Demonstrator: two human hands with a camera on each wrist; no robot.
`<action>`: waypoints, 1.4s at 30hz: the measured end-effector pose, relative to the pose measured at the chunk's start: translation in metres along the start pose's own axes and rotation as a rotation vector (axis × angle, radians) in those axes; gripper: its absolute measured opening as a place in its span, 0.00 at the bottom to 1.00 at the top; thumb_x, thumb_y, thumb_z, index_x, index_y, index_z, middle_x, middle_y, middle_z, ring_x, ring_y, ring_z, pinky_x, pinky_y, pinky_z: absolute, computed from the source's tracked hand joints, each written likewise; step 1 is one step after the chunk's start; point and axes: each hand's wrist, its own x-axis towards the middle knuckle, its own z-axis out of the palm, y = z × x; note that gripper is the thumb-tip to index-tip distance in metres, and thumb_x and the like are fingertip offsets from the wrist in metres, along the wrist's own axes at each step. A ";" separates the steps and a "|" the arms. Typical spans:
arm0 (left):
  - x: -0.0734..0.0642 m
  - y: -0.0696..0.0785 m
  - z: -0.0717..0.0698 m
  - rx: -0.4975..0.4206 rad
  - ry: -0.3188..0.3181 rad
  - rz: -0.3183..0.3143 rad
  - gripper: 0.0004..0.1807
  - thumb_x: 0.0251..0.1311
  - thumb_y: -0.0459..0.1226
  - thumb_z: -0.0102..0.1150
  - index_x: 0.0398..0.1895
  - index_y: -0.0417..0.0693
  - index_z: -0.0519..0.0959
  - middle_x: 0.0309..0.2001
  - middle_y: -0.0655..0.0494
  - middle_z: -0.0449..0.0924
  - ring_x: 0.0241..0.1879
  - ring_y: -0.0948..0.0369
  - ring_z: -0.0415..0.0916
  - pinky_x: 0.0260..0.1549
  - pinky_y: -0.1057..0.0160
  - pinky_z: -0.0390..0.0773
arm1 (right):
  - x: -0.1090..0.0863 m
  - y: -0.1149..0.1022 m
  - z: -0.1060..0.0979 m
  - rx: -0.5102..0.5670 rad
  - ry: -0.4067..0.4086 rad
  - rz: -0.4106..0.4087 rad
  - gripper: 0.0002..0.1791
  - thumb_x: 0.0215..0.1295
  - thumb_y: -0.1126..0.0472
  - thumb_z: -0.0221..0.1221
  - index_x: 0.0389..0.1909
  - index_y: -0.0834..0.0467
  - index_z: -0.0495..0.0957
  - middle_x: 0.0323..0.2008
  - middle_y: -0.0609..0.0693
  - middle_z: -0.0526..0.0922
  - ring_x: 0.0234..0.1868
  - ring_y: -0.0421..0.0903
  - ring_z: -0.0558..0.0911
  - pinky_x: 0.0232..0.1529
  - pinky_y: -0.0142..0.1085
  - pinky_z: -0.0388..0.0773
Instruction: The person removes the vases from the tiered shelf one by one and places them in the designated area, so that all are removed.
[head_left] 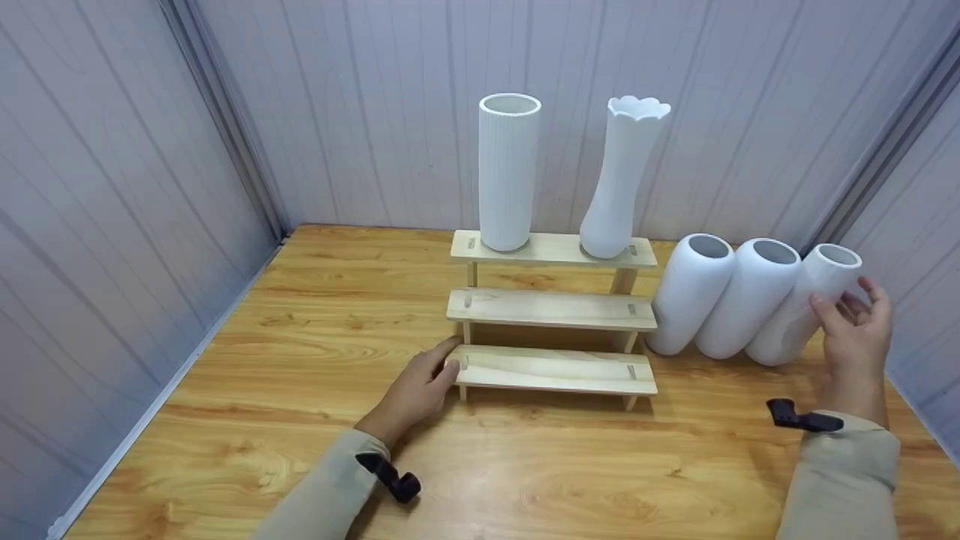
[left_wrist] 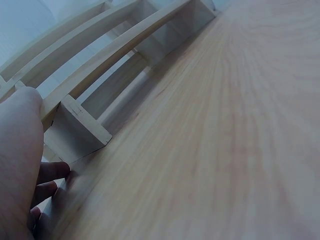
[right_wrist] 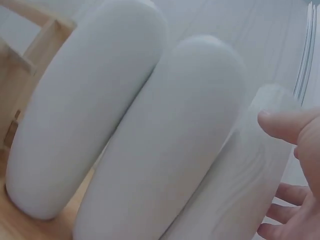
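Note:
My left hand (head_left: pixel 420 386) grips the left end of the bottom shelf of a three-step wooden stand (head_left: pixel 555 371), thumb on top. In the left wrist view the other fingers (left_wrist: pixel 55 171) reach low beside the stand's end leg. My right hand (head_left: pixel 859 334) is at the rightmost white vase (head_left: pixel 787 326), its thumb (right_wrist: pixel 280 125) on the front and fingertips at the right side. This vase has a relief pattern and a narrow neck. Two smooth white vases, one in the middle (head_left: pixel 750 300) and one at the left (head_left: pixel 690 296), lean close beside it.
On the top shelf stand a ribbed cylindrical vase (head_left: pixel 510 176) and a vase with a scalloped rim (head_left: pixel 619 180). The middle shelf (head_left: pixel 551 309) lies between top and bottom ones. Panelled walls (head_left: pixel 375 112) enclose the wooden table (head_left: pixel 300 360) at the back and sides.

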 end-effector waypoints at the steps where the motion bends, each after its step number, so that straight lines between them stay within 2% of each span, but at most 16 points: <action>1: 0.000 0.000 0.000 -0.001 0.005 0.003 0.26 0.79 0.44 0.43 0.75 0.48 0.66 0.34 0.51 0.80 0.38 0.56 0.77 0.51 0.51 0.75 | -0.003 -0.005 0.002 0.008 0.009 -0.016 0.45 0.64 0.65 0.68 0.77 0.42 0.57 0.70 0.45 0.64 0.75 0.41 0.58 0.72 0.30 0.54; 3: 0.000 0.000 0.000 -0.002 0.014 0.008 0.26 0.78 0.44 0.44 0.75 0.48 0.66 0.49 0.49 0.82 0.53 0.54 0.77 0.60 0.50 0.71 | -0.009 -0.014 0.007 0.040 0.021 -0.054 0.43 0.65 0.67 0.66 0.76 0.43 0.58 0.69 0.45 0.65 0.75 0.42 0.59 0.72 0.30 0.56; 6: 0.000 0.000 0.001 -0.003 0.019 0.006 0.26 0.78 0.43 0.45 0.75 0.47 0.66 0.68 0.44 0.72 0.67 0.50 0.68 0.67 0.47 0.65 | -0.016 -0.023 0.015 0.065 0.035 -0.128 0.40 0.66 0.69 0.64 0.75 0.46 0.60 0.68 0.47 0.65 0.75 0.43 0.60 0.71 0.30 0.59; 11: -0.001 0.000 0.001 0.005 0.020 -0.006 0.26 0.78 0.44 0.45 0.76 0.47 0.66 0.68 0.43 0.71 0.68 0.48 0.67 0.68 0.46 0.64 | -0.024 -0.029 0.025 0.061 0.070 -0.244 0.35 0.68 0.70 0.61 0.73 0.49 0.62 0.65 0.49 0.66 0.73 0.45 0.64 0.69 0.30 0.63; 18: -0.001 0.001 0.001 0.018 0.018 -0.010 0.26 0.78 0.43 0.45 0.75 0.48 0.66 0.67 0.42 0.72 0.67 0.47 0.68 0.68 0.46 0.64 | -0.033 -0.034 0.032 0.092 0.075 -0.320 0.32 0.67 0.69 0.62 0.70 0.52 0.65 0.60 0.49 0.67 0.67 0.46 0.68 0.65 0.29 0.66; 23: -0.001 0.000 0.001 0.017 0.022 -0.013 0.26 0.78 0.43 0.45 0.75 0.49 0.67 0.66 0.43 0.73 0.66 0.49 0.69 0.67 0.47 0.65 | -0.039 -0.036 0.035 0.090 0.051 -0.337 0.31 0.68 0.68 0.61 0.70 0.52 0.65 0.61 0.49 0.68 0.67 0.47 0.68 0.65 0.29 0.67; 30: 0.000 -0.001 0.001 0.008 0.011 -0.030 0.26 0.78 0.45 0.44 0.75 0.50 0.67 0.64 0.46 0.75 0.63 0.51 0.71 0.65 0.46 0.67 | -0.043 -0.038 0.043 0.194 -0.017 -0.355 0.32 0.62 0.69 0.64 0.67 0.55 0.67 0.57 0.53 0.70 0.62 0.47 0.69 0.56 0.28 0.71; 37: 0.000 -0.001 0.001 0.014 0.025 -0.010 0.26 0.78 0.45 0.44 0.75 0.49 0.67 0.60 0.45 0.77 0.57 0.52 0.73 0.63 0.47 0.69 | -0.048 -0.039 0.049 0.166 -0.074 -0.287 0.32 0.65 0.67 0.64 0.69 0.51 0.65 0.61 0.52 0.71 0.65 0.46 0.70 0.67 0.31 0.66; 42: -0.001 0.000 0.001 0.019 0.026 -0.011 0.26 0.78 0.45 0.44 0.75 0.50 0.67 0.61 0.45 0.77 0.58 0.51 0.73 0.63 0.46 0.68 | -0.053 -0.038 0.056 0.151 -0.116 -0.293 0.34 0.65 0.66 0.65 0.71 0.51 0.64 0.61 0.52 0.72 0.64 0.46 0.71 0.67 0.32 0.67</action>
